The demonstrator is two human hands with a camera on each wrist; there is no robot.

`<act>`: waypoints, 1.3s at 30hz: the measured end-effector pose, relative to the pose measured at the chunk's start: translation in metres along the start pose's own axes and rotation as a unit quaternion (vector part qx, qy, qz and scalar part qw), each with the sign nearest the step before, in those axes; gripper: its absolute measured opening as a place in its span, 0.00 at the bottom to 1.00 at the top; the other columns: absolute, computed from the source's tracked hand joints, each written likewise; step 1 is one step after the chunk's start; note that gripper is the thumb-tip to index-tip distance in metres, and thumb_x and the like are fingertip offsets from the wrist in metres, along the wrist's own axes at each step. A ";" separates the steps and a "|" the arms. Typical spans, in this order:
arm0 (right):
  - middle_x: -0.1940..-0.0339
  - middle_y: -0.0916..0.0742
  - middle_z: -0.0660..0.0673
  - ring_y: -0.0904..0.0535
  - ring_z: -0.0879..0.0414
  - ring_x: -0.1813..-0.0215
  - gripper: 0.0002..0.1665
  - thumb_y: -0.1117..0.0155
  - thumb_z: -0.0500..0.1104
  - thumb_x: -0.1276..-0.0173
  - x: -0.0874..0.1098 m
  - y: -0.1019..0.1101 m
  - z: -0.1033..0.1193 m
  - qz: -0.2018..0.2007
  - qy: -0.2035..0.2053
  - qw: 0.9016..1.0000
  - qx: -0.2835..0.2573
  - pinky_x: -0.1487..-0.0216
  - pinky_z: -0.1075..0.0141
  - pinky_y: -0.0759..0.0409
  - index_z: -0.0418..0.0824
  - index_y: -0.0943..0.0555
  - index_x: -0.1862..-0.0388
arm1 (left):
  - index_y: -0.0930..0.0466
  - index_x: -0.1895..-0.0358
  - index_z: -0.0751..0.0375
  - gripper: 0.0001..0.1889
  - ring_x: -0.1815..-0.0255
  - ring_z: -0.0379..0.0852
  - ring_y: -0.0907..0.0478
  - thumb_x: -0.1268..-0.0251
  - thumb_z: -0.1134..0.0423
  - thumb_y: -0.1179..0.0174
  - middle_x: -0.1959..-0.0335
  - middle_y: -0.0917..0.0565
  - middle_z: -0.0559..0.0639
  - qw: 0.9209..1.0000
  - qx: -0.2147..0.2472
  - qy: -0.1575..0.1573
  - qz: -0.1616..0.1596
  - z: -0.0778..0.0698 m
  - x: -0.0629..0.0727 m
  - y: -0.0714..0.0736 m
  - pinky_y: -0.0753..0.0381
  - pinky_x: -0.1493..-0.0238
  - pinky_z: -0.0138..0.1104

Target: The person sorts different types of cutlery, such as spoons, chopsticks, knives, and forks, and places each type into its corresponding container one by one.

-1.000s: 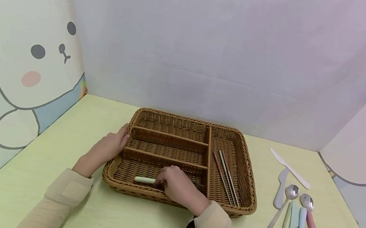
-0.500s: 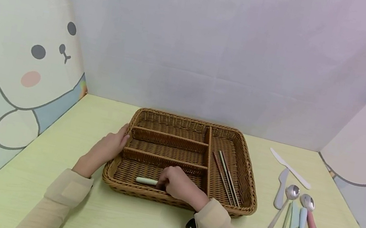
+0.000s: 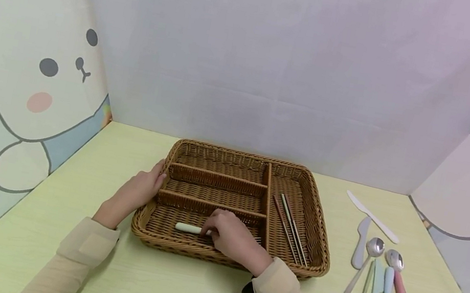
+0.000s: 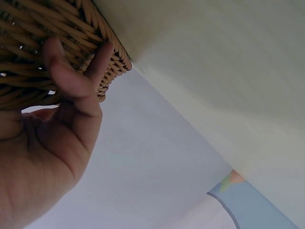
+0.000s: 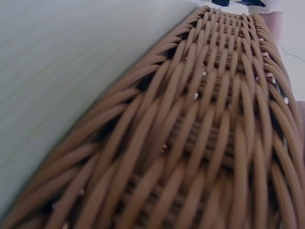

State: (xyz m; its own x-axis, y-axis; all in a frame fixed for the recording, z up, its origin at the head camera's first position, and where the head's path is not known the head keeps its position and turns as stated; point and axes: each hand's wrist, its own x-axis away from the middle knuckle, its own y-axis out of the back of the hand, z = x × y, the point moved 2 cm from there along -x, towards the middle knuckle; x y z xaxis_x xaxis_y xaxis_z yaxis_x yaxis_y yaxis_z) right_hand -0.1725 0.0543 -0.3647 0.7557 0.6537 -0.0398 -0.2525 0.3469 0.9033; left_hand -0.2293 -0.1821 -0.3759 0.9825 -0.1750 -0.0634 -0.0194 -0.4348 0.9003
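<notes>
- Nearest you, on the bench [image 3: 156,283] at right, a blue-handled fork [image 3: 388,284] and a pink-handled fork [image 3: 401,292] lie side by side.
- Your right hand [image 3: 231,234] pinches a pale-handled fork [image 3: 187,228] in the nearest compartment of the wicker basket [image 3: 199,251], handle leftward.
- Chopsticks [image 3: 294,230] lie slantwise in its right-hand compartment.
- Your left hand [image 3: 145,186] grips the basket's left rim.
- Farther off, right of the basket, lies a white knife [image 3: 372,215].

This looks like a staged booth [image 3: 237,131]: cartoon-printed side walls [image 3: 8,51], plain backdrop [image 3: 277,60], pale table [image 3: 174,286].
</notes>
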 end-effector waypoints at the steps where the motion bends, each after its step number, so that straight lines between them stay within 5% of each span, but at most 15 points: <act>1: 0.62 0.17 0.49 0.22 0.59 0.62 0.14 0.45 0.30 0.37 0.002 0.002 0.000 -0.007 -0.001 1.000 0.000 0.67 0.74 0.26 0.44 0.15 0.64 | 0.53 0.30 0.72 0.27 0.93 0.42 0.40 0.26 0.59 0.63 0.91 0.36 0.48 1.000 -0.001 0.000 -0.001 0.000 0.000 0.000 0.38 0.88 0.33; 15: 0.68 0.20 0.50 0.25 0.59 0.67 0.07 0.36 0.35 0.42 0.027 0.033 -0.006 -0.105 -0.024 0.992 0.070 0.72 0.72 0.28 0.42 0.16 0.65 | 0.53 0.31 0.72 0.27 0.93 0.41 0.41 0.26 0.60 0.63 0.91 0.36 0.48 1.000 0.001 -0.005 -0.002 0.001 0.000 0.002 0.39 0.88 0.33; 23: 0.66 0.18 0.50 0.23 0.57 0.63 0.10 0.33 0.33 0.46 0.046 0.052 -0.020 -0.140 -0.061 0.986 0.071 0.65 0.66 0.23 0.42 0.16 0.65 | 0.53 0.31 0.73 0.27 0.93 0.42 0.40 0.26 0.60 0.62 0.91 0.36 0.48 1.000 0.000 -0.007 -0.004 0.002 0.000 0.000 0.38 0.88 0.33; 39: 0.64 0.16 0.42 0.21 0.52 0.65 0.10 0.38 0.29 0.45 0.097 0.092 -0.084 -0.199 -0.122 0.971 0.056 0.68 0.62 0.24 0.37 0.17 0.64 | 0.52 0.31 0.73 0.27 0.92 0.42 0.40 0.26 0.59 0.62 0.91 0.36 0.48 1.000 -0.003 -0.007 -0.008 0.000 0.001 0.000 0.39 0.88 0.33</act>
State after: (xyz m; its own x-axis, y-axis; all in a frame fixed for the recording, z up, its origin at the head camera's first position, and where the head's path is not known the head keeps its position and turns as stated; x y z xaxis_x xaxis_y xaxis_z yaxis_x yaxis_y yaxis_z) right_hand -0.1732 0.2063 -0.3220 0.9043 0.2986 -0.3052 0.1464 0.4546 0.8786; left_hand -0.2279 -0.1825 -0.3759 0.9802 -0.1793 -0.0841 -0.0017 -0.4321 0.9018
